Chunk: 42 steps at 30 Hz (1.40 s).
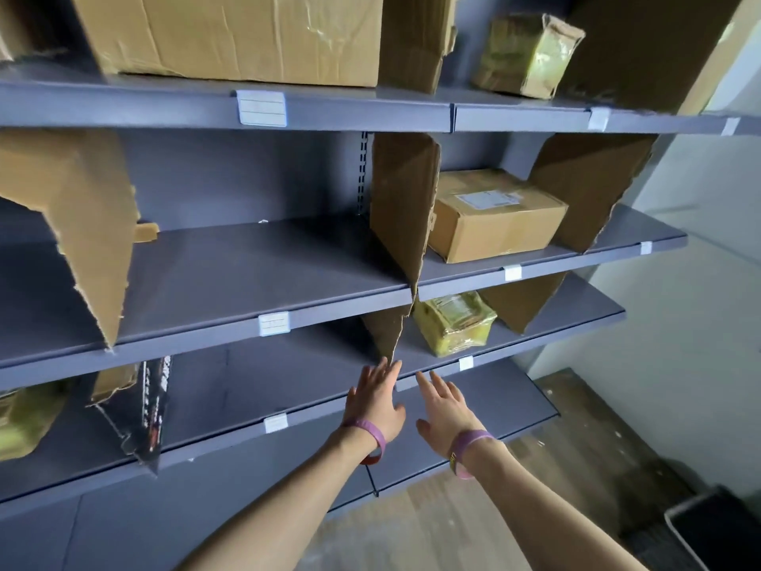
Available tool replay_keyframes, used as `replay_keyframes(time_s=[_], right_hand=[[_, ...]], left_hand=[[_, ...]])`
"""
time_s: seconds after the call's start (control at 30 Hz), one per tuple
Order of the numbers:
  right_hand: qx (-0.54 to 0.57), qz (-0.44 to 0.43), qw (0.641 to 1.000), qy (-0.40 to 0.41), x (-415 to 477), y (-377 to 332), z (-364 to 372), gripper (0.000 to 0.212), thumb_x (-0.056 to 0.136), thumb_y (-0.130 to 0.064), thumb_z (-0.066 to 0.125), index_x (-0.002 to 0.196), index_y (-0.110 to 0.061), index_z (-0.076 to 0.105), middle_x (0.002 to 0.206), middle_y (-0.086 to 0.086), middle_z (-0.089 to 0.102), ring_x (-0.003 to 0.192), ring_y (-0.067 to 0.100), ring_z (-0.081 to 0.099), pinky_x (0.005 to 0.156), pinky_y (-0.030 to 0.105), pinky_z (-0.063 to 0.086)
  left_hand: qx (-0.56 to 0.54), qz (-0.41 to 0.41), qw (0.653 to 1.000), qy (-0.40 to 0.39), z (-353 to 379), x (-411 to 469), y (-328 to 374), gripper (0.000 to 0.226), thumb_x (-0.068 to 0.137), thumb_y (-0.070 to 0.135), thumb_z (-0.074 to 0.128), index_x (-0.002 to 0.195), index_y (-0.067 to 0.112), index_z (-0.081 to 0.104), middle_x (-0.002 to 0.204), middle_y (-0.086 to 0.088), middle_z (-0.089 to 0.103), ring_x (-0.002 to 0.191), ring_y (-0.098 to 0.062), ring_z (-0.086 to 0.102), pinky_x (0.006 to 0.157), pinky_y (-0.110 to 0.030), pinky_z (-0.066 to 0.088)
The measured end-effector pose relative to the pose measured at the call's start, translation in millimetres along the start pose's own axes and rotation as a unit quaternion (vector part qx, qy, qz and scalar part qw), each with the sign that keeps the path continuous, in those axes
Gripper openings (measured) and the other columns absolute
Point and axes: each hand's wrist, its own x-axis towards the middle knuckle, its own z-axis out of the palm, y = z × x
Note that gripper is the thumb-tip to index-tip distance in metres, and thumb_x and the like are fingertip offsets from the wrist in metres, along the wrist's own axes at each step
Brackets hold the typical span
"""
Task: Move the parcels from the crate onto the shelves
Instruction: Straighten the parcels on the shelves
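Grey metal shelves (pixel 247 274) fill the view, split into bays by upright cardboard dividers (pixel 401 208). A yellow taped parcel (pixel 455 321) sits on the third shelf, just right of a divider. A brown box with a label (pixel 494 214) rests on the shelf above it. On the top shelf lie a large brown carton (pixel 230 30) and a small yellow-taped parcel (pixel 527 55). My left hand (pixel 374 397) and my right hand (pixel 442 408) reach out side by side below the yellow parcel, fingers straight, holding nothing. A dark crate corner (pixel 716 529) shows at bottom right.
Another yellowish parcel (pixel 24 414) lies at the far left of a lower shelf beside a black printed divider (pixel 152 410). Wooden floor (pixel 453 525) runs beneath the shelves. A pale wall (pixel 700 302) stands on the right. Both wrists wear purple bands.
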Motion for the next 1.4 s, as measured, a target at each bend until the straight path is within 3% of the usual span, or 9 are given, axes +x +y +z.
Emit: replay_keyframes(time_s=[0.3, 0.53, 0.73, 0.97, 1.1, 1.4], right_hand=[[-0.010, 0.037, 0.999, -0.011, 88, 74, -41, 0.079, 0.092, -0.016, 0.052, 0.153, -0.025, 0.003, 0.161, 0.004, 0.000, 0.147, 0.035, 0.004, 0.115, 0.046, 0.026], [-0.009, 0.017, 0.999, -0.027, 141, 112, -48, 0.080, 0.091, -0.018, 0.054, 0.153, -0.025, 0.003, 0.161, 0.003, 0.002, 0.147, 0.031, 0.004, 0.117, 0.044, 0.024], [-0.048, -0.041, 0.996, -0.058, 184, 164, -55, 0.076, 0.094, -0.020, 0.049, 0.153, -0.022, 0.001, 0.161, 0.003, -0.001, 0.147, 0.027, 0.002, 0.119, 0.042, 0.016], [-0.084, -0.127, 0.983, -0.097, 227, 242, -67, 0.074, 0.094, -0.024, 0.048, 0.153, -0.024, 0.003, 0.161, 0.000, -0.006, 0.147, 0.028, -0.001, 0.116, 0.042, 0.024], [-0.087, -0.155, 0.977, -0.122, 241, 280, -77, 0.075, 0.094, -0.022, 0.048, 0.152, -0.026, 0.000, 0.160, -0.003, -0.010, 0.147, 0.030, 0.000, 0.113, 0.044, 0.028], [-0.072, -0.184, 0.969, -0.146, 262, 312, -75, 0.078, 0.095, -0.016, 0.045, 0.152, -0.028, -0.006, 0.160, -0.004, -0.014, 0.148, 0.032, -0.004, 0.116, 0.043, 0.021]], left_hand=[[0.001, 0.008, 0.999, -0.042, 41, 100, 33, 0.069, 0.091, 0.019, 0.052, 0.150, 0.024, 0.016, 0.159, 0.000, 0.010, 0.146, -0.021, 0.007, 0.115, -0.045, 0.022], [0.010, -0.011, 0.998, -0.055, 69, 152, 49, 0.067, 0.091, 0.021, 0.052, 0.149, 0.026, 0.018, 0.159, 0.002, 0.010, 0.146, -0.022, 0.008, 0.115, -0.046, 0.023], [0.002, -0.069, 0.997, -0.026, 96, 191, 73, 0.067, 0.092, 0.021, 0.050, 0.148, 0.033, 0.016, 0.159, 0.006, 0.006, 0.145, -0.021, 0.010, 0.113, -0.044, 0.026], [-0.020, -0.160, 0.987, 0.019, 136, 228, 129, 0.067, 0.091, 0.021, 0.051, 0.148, 0.030, 0.018, 0.157, 0.001, 0.016, 0.144, -0.021, 0.017, 0.112, -0.042, 0.028], [-0.001, -0.195, 0.980, 0.033, 150, 240, 149, 0.067, 0.092, 0.021, 0.050, 0.149, 0.028, 0.015, 0.159, 0.003, 0.008, 0.146, -0.018, 0.009, 0.114, -0.043, 0.026], [0.022, -0.268, 0.963, -0.009, 162, 263, 145, 0.071, 0.093, 0.025, 0.049, 0.150, 0.030, 0.007, 0.160, 0.002, 0.000, 0.146, -0.023, 0.002, 0.114, -0.049, 0.025]])
